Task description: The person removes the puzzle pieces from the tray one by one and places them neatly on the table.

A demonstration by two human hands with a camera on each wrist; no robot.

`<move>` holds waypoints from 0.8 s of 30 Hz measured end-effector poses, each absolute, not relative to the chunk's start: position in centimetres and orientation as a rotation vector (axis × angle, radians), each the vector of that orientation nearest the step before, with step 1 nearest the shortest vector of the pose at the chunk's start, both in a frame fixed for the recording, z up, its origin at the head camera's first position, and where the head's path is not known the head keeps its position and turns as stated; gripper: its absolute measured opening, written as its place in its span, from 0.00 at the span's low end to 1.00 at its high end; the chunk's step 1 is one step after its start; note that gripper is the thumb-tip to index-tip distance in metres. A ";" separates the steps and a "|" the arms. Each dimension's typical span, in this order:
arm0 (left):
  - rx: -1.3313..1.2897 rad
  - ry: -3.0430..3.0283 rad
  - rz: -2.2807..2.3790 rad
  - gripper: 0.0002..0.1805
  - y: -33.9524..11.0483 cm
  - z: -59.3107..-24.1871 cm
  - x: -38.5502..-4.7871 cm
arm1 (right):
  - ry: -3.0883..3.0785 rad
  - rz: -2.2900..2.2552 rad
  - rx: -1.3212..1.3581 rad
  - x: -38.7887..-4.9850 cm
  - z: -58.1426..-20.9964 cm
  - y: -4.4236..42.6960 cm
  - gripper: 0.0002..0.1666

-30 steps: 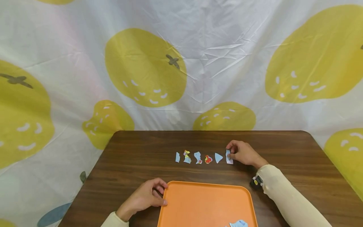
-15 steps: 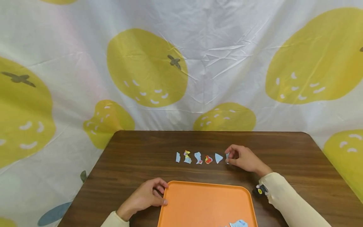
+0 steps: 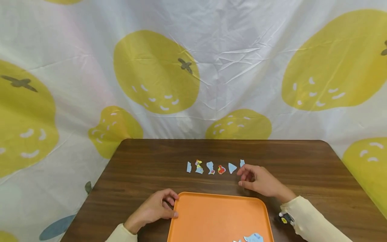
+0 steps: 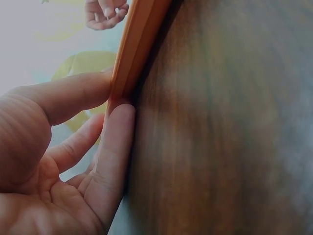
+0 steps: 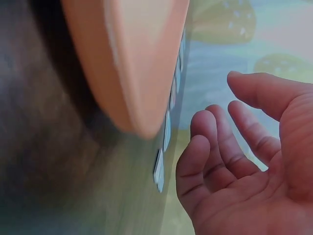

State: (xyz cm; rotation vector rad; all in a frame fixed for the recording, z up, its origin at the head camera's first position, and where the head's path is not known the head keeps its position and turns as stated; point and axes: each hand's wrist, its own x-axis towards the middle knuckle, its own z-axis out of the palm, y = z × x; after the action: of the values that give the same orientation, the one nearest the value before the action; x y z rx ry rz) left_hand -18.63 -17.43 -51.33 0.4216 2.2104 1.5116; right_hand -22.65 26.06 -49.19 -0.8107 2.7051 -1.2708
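Note:
My left hand (image 3: 155, 209) is at the left rim of an orange tray (image 3: 217, 215). Thumb and fingers pinch that rim in the left wrist view. My right hand (image 3: 261, 179) hovers over the table with loosely bent fingers and nothing in them. Just beyond its fingertips lies a pale blue strip (image 3: 242, 163), its near part hidden by the hand. Leftward from it runs a row of flat, irregular cutouts: a blue triangle (image 3: 232, 168), a red one (image 3: 221, 169), a blue one with a red spot (image 3: 210, 167), a yellow-and-blue one (image 3: 199, 167) and a narrow blue one (image 3: 188, 167).
Inside the tray, near the bottom of the head view, lies a larger pale blue cutout (image 3: 254, 237) with a smaller bit beside it, cut off by the frame. The dark wooden table (image 3: 145, 156) ends at a fruit-patterned curtain (image 3: 217, 84).
My right hand has let go of the pale blue strip at the row's right end and drawn back toward the tray. The left hand has stayed on the rim.

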 end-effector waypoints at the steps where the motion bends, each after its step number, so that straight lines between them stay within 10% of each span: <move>1: 0.419 2.208 1.512 0.28 -17.4 -51.3 -18.6 | 2.685 -1.286 -0.817 -22.3 -49.2 26.0 0.15; 24: 0.389 2.190 1.523 0.27 -17.5 -51.4 -18.5 | 2.448 -1.316 -1.153 -14.7 -50.7 26.2 0.14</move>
State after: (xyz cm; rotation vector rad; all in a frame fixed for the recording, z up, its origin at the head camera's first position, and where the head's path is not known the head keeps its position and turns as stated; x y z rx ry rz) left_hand -18.53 -17.54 -51.43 0.3887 2.1896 1.5229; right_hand -14.74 26.25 -50.71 -1.1534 2.4480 -1.3159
